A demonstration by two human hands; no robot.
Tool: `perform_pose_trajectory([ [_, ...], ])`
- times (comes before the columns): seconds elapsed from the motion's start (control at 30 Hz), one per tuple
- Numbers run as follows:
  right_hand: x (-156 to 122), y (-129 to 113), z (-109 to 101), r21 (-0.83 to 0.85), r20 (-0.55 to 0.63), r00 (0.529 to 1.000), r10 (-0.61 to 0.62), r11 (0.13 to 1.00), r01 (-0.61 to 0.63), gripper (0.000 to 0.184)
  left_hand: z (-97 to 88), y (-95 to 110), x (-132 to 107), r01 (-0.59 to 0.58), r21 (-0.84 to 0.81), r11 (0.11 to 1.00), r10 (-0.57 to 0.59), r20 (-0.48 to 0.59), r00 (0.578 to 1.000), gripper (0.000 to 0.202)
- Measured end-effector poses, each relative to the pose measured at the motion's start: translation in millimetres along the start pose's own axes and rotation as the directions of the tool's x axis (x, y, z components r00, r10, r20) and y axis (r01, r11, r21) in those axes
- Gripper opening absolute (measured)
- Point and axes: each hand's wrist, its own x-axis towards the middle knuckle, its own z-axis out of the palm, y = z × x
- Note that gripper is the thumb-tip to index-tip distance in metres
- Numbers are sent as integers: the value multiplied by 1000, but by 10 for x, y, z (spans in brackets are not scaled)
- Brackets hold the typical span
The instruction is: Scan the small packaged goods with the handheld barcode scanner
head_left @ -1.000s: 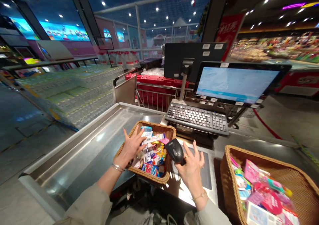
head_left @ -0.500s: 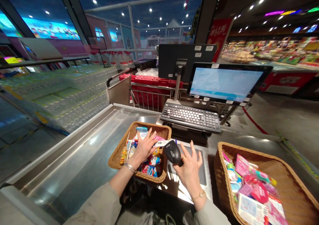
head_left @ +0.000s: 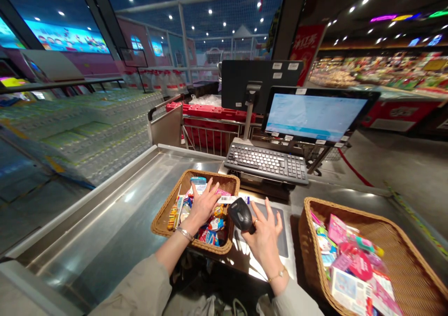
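My left hand lies with fingers spread on the small packaged goods inside a wicker basket on the steel checkout counter; whether it grips one is hidden. My right hand holds a black barcode scanner between thumb and palm, the other fingers fanned out, the scanner's head turned toward the left basket. A second wicker basket at the right holds several pink and white packets.
Behind the hands stand a keyboard and a lit touchscreen monitor, with a second screen's back behind. The steel counter runs off to the left. A shopping trolley with red crates stands beyond it.
My left hand has moved from the basket's left side onto the goods in its middle. My right hand keeps the scanner and has barely shifted.
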Motion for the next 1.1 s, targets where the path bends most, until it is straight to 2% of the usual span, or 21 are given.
perform_pose_trajectory([
  [0.43,-10,0,6,31,15,1000,19,999,-20,25,22,-6,-2,-12,-1,1000,12,-17,1000,21],
  [1.1,-75,47,23,-1,5,1000,-19,1000,19,20,-30,7,27,-2,13,1000,2,9,1000,23],
])
